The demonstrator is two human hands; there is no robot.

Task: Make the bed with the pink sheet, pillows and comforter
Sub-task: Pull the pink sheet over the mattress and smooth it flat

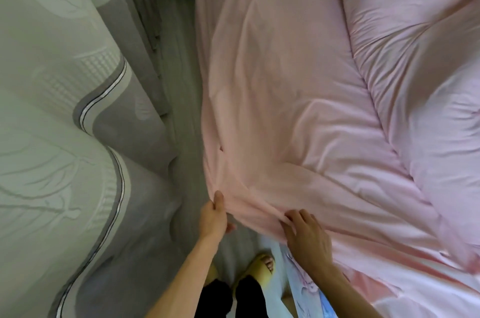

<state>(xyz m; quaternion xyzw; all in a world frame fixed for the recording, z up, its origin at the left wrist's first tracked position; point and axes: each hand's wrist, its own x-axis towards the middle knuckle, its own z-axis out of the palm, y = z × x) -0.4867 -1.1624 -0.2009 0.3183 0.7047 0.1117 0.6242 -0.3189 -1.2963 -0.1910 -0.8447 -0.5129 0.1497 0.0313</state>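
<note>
The pink sheet [272, 78] lies wrinkled over the bed and hangs over its left side. A puffy pink comforter [420, 63] is bunched along the right half of the bed. My left hand [213, 216] pinches the sheet's hanging edge at the bed's near left side. My right hand [306, 236] grips a fold of the same sheet a little to the right, on top of the mattress edge. No pillow can be made out.
A grey and white patterned curtain [59, 99] hangs close on the left. A narrow strip of grey floor [181, 99] runs between curtain and bed. My feet in yellow slippers [262, 264] stand at the bottom. A light blue patterned cloth [304, 289] shows under the sheet's near edge.
</note>
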